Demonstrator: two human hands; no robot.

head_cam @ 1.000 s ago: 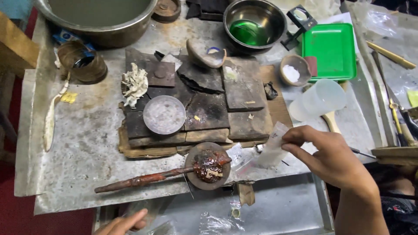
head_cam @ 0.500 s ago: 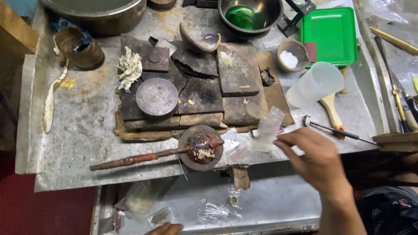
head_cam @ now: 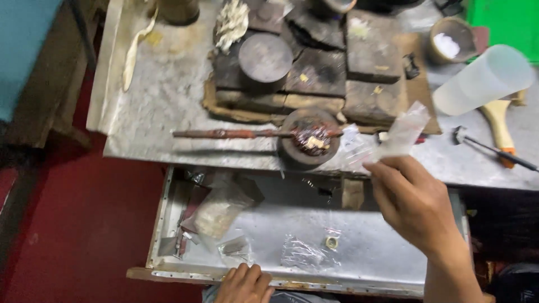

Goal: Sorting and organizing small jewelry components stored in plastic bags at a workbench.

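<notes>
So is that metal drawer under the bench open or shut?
Open: the drawer is pulled out below the bench top, its floor and small plastic bags exposed.

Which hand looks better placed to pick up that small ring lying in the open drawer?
Probably the left hand: it rests empty on the drawer's front edge, near the ring. The right hand is closer above but already pinches a small clear bag.

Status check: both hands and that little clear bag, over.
Right hand pinching small clear bag. Left hand on open drawer's front rim. Nothing blocking.
</notes>
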